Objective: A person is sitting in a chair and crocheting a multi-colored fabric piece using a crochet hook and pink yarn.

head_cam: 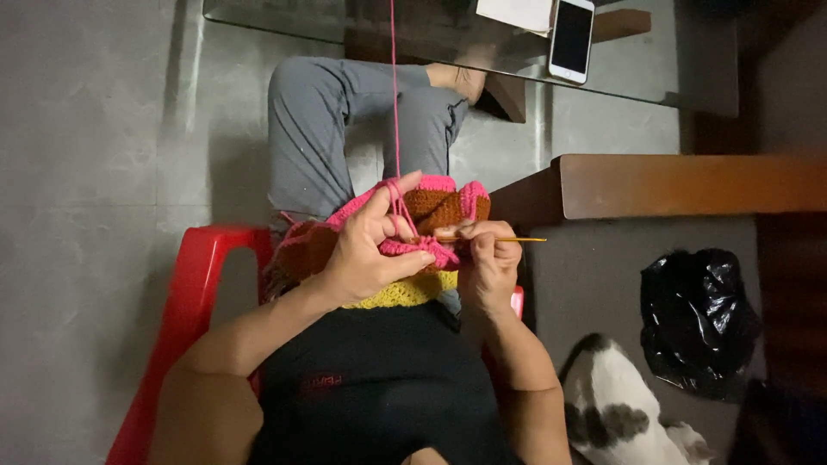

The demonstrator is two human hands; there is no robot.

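Grey floor tiles lie beneath the seated person's red plastic chair (185,301). Between both hands sits the crochet piece (431,207), pink, brown and yellow, resting on the lap. The left hand (370,250) pinches its pink edge, with the pink yarn strand (395,103) looped over its raised fingers. Just right of it, the right hand (487,263) is closed around a golden crochet hook (508,239). Beyond the hands, a white phone (572,39) lies on a glass table (655,77).

Crochet piece (431,211): knobbly pink, brown, yellow yarn | hook (508,239): smooth, golden metal | stool (185,301): glossy red plastic | table (680,60): glass top | bench (689,185): polished wood | bag (698,319): shiny black plastic | floor (95,172): smooth grey tile
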